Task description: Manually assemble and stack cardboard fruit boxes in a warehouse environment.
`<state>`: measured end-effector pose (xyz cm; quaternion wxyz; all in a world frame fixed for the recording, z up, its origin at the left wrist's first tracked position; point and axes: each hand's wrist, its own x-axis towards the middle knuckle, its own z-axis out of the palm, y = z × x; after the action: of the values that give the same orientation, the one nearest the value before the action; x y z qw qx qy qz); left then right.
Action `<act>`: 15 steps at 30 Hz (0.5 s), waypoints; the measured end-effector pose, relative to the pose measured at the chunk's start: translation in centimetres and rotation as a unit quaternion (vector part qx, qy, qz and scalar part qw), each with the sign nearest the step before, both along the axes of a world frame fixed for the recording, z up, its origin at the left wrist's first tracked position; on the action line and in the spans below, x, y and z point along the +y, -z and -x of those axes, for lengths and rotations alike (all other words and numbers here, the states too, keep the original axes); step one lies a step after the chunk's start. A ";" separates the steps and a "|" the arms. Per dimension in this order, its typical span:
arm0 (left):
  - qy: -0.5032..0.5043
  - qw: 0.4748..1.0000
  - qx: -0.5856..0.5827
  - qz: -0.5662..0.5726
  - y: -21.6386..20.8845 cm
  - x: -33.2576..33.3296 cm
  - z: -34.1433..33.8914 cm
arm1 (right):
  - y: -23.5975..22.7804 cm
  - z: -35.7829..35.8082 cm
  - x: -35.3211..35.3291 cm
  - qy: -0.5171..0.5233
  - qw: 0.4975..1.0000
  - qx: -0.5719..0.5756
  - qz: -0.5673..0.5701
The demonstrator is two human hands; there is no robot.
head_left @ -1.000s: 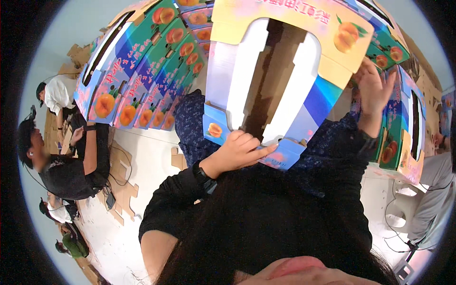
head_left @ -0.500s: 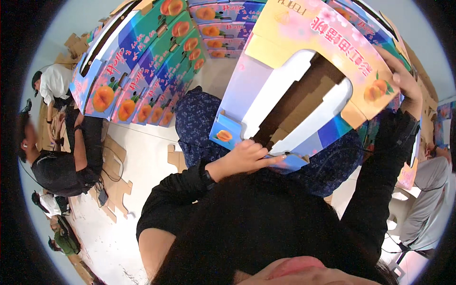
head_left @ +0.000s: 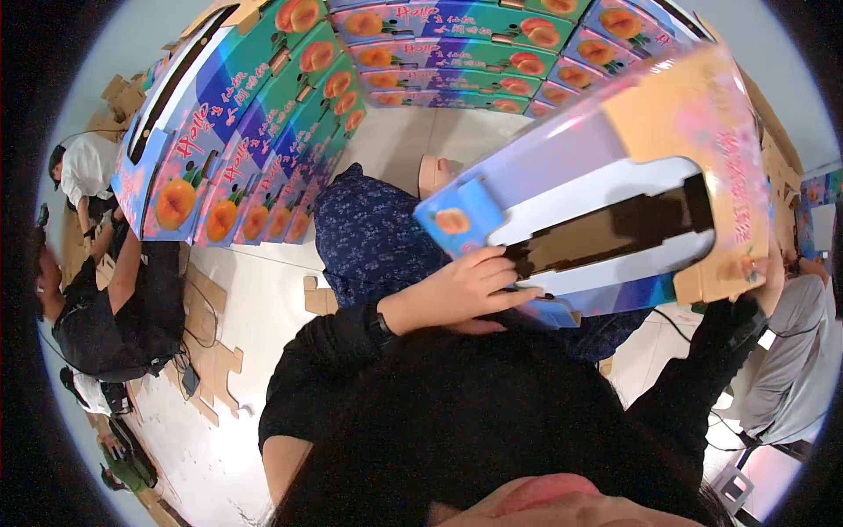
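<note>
A printed cardboard fruit box (head_left: 667, 110) is tilted over my lap, pink, purple and yellow with peach pictures. Through the long opening in its upper face I see white rims and a dark brown inside. My left hand (head_left: 461, 294) has its fingers closed over the box's near left end, by a small blue flap. At the right end my right hand (head_left: 771, 274) grips the outer edge, partly hidden behind the box. My knees in dark blue patterned cloth (head_left: 364, 233) are beneath it.
Stacks of similar boxes (head_left: 255, 140) rise at the left, with another row (head_left: 439, 53) ahead and more at the right. Flat brown cardboard pieces (head_left: 211, 351) lie on the pale floor. A person in black (head_left: 123, 299) sits at left; grey trousers (head_left: 790, 351) show at right.
The box has swung clockwise, its far end moving right and toward me, with my right hand lower alongside it. My left hand stays at the near end. More of the boxes ahead shows.
</note>
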<state>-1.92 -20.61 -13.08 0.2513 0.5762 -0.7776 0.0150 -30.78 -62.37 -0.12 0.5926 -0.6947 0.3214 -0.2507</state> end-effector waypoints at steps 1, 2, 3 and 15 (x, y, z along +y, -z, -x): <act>0.002 0.999 0.018 -0.032 -0.8 -0.2 0.0 | 1.9 4.3 -1.7 0.106 0.994 -0.028 -0.014; 0.004 0.999 0.018 -0.033 -1.2 -0.5 -0.1 | 3.9 7.9 -2.5 0.184 0.981 -0.059 -0.027; 0.008 1.000 0.020 0.012 -1.5 -1.1 -0.4 | 5.4 12.1 -4.7 0.141 0.984 0.000 0.113; -0.284 0.915 0.057 0.281 -1.2 -1.6 -6.3 | 13.6 25.0 8.1 0.347 0.923 -0.158 0.060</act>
<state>4.36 -22.19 -11.88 0.4323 0.6782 -0.5292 0.2706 -55.77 -54.25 -13.67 0.4687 -0.5254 0.4291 -0.5657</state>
